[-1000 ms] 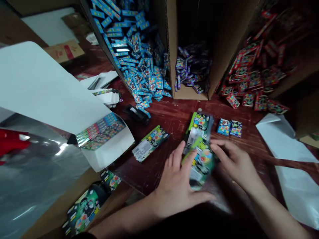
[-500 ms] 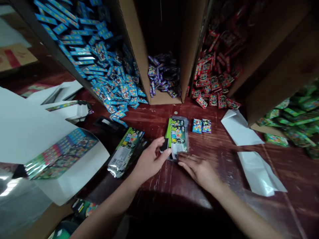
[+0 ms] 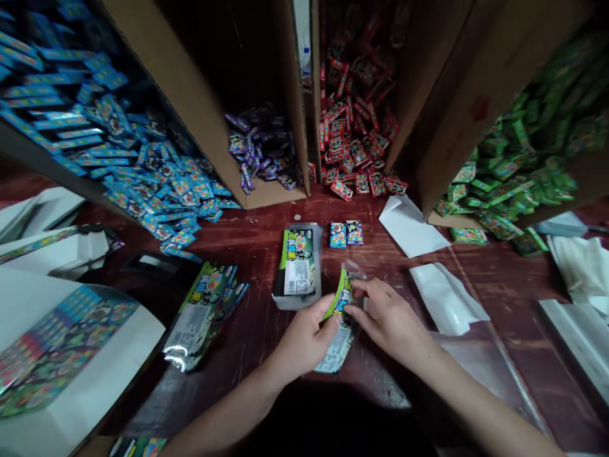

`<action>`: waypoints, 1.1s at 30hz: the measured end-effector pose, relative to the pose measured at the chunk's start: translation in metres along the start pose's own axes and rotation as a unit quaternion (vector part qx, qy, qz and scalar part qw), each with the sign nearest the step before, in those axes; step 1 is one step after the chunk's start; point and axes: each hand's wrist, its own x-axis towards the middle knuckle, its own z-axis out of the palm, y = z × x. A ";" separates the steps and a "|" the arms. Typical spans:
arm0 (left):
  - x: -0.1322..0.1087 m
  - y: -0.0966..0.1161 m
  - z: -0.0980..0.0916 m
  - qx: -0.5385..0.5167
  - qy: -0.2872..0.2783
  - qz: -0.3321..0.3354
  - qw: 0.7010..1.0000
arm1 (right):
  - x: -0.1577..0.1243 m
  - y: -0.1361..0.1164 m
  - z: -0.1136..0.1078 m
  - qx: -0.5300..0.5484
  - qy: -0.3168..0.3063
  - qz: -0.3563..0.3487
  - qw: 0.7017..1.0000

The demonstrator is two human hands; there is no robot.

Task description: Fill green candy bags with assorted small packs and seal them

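Both of my hands hold one flat green printed bag (image 3: 340, 303) just above the dark red table (image 3: 266, 241). My left hand (image 3: 304, 339) pinches its lower left side, and my right hand (image 3: 387, 317) pinches its right edge with closed fingers. Just behind lies a stack of the same green bags (image 3: 299, 266), label side up. Two small packets, one blue (image 3: 338, 235) and one purple (image 3: 354, 232), lie side by side beyond it. Another pile of green bags (image 3: 202, 311) lies to the left.
Open cardboard boxes stand along the back: blue packets (image 3: 143, 171), purple packets (image 3: 261, 149), red packets (image 3: 354, 139), green packets (image 3: 514, 178). White paper sheets (image 3: 445, 298) lie at the right. A white box with a printed display sheet (image 3: 52, 346) sits at the left.
My hands have taken one green bag off the stack and pulled it nearer to me. The view has swung to the right, bringing the box of green packets into sight.
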 end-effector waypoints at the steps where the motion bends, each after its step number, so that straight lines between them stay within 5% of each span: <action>1: 0.000 0.001 0.000 0.027 -0.003 0.001 1.000 | 0.001 0.004 -0.002 0.012 0.004 0.008 1.000; 4: 0.002 0.008 -0.002 0.087 -0.024 0.010 0.996 | 0.001 0.009 -0.012 0.020 0.021 0.014 0.999; 8: 0.004 0.016 -0.003 0.100 -0.044 0.024 0.994 | 0.002 0.007 -0.027 0.037 -0.051 -0.027 0.998; 12: 0.003 0.021 -0.005 0.112 -0.056 0.018 0.992 | 0.006 0.006 -0.036 0.029 0.007 -0.015 0.999; 22: -0.003 0.024 -0.015 0.126 -0.075 0.023 0.989 | 0.014 0.006 -0.040 0.031 -0.009 -0.031 0.999; 27: -0.007 0.019 -0.018 0.074 -0.095 -0.028 0.992 | 0.012 0.003 -0.047 -0.019 -0.086 -0.069 0.994; 33: -0.006 0.013 -0.011 -0.134 -0.203 -0.079 0.967 | 0.009 -0.004 -0.072 0.033 -0.242 -0.161 0.956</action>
